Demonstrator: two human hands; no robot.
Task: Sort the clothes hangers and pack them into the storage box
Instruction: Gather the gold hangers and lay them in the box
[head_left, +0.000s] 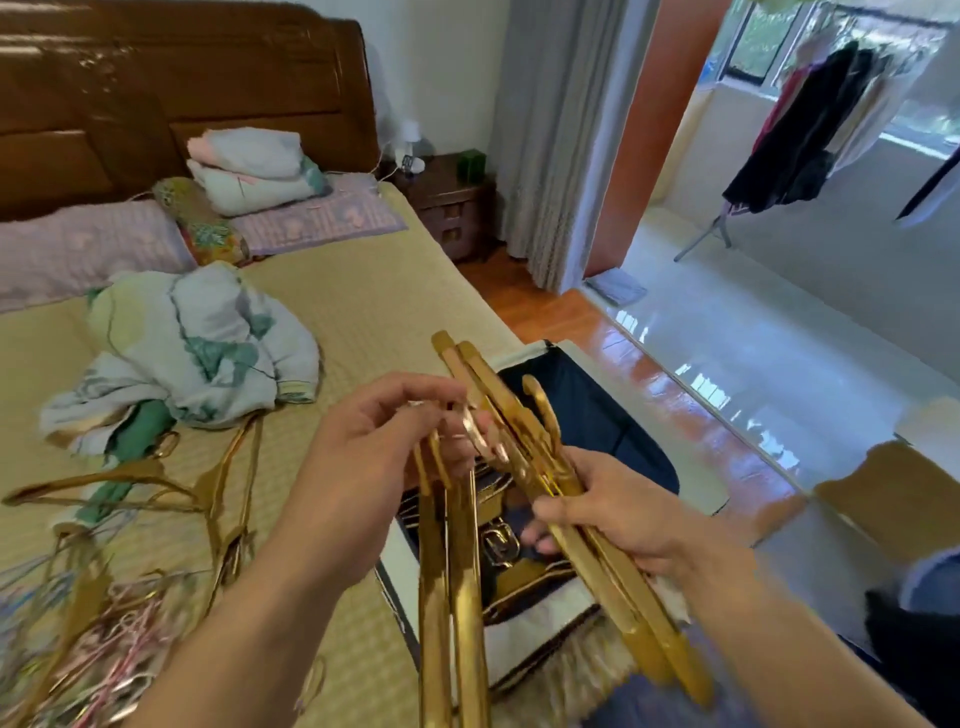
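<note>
Both hands, left hand (374, 441) and right hand (618, 514), clamp golden wooden hangers (524, 447) above a dark-lined fabric storage box (597, 415) already holding some, while more hangers (156, 493) lie unsorted on the bed (363, 291).

Hangers (467, 519) held above storage box (597, 415) right of bed (363, 291), loose hangers (130, 545) on bed at left, nightstand (452, 208) behind

Held hangers (457, 545) over the open storage box (597, 415)
</note>
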